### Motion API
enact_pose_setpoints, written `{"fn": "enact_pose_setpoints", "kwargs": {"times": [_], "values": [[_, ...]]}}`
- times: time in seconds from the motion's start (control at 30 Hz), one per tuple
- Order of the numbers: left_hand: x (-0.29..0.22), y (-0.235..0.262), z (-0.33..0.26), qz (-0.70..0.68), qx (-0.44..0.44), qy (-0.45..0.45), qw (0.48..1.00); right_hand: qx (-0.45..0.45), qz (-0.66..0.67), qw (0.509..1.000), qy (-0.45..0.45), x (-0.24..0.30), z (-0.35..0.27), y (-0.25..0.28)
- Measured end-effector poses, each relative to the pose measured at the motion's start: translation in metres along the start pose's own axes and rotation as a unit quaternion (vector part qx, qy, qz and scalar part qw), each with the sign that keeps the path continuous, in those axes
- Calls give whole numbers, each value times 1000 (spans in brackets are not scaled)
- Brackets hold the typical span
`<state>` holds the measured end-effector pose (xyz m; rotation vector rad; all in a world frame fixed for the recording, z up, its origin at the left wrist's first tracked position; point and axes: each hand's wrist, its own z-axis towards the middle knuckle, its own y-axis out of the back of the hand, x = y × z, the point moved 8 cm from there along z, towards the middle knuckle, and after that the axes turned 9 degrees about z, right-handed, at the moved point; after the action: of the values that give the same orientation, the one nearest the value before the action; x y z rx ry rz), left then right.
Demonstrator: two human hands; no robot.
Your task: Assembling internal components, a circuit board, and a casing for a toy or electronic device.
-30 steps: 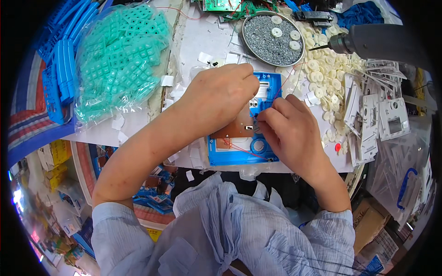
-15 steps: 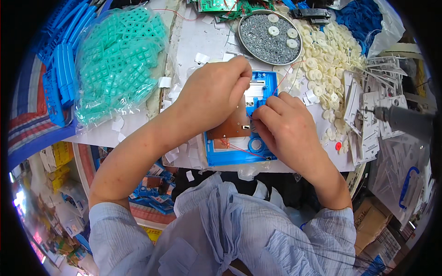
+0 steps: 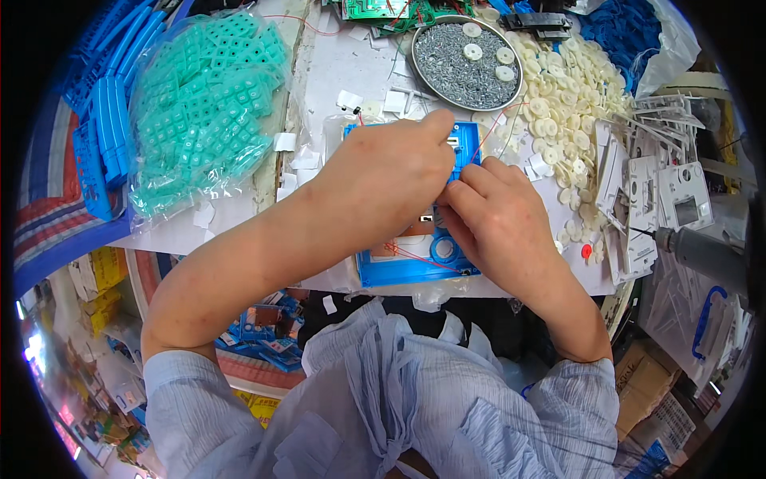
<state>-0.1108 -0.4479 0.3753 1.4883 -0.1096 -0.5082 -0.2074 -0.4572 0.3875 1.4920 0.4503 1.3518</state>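
– See the blue plastic case (image 3: 381, 274)?
– Yes, flat on the white table (image 3: 331, 60), near edge, in the middle.
– Holding what in the left hand (image 3: 396, 162)?
– Can't tell. Curled over the far part, fingertips hidden.
– And in the right hand (image 3: 501, 214)?
– Can't tell either. Bunched up at the right side, maybe to keep things still.
– Why put screws (image 3: 456, 73) in a round dish (image 3: 479, 108), just past?
– Maybe to reach fast, not spill.

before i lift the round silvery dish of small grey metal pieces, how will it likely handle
The round silvery dish is probably heavy for its size, being filled with small grey metal pieces. Its rim looks low, so tilting would likely spill some. The round white plastic-looking discs on top might slide first.
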Motion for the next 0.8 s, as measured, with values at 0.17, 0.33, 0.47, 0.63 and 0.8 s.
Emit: {"fn": "enact_pose_setpoints", "kwargs": {"times": [0.17,0.33,0.47,0.63,0.8], "values": [[-17,5,13,63,31,-40,997,2,4,1000,3,0,-1,1],[-26,-7,24,73,126,-94,985,-15,14,1000,2,-5,-7,2],[-26,-4,30,38,128,-133,982,-45,38,998,0,-8,-9,5],[-18,4,43,32,177,-81,980,-49,21,999,-10,-6,-6,8],[-3,-2,56,82,189,-26,978,-32,-4,999,-11,0,0,7]]}}
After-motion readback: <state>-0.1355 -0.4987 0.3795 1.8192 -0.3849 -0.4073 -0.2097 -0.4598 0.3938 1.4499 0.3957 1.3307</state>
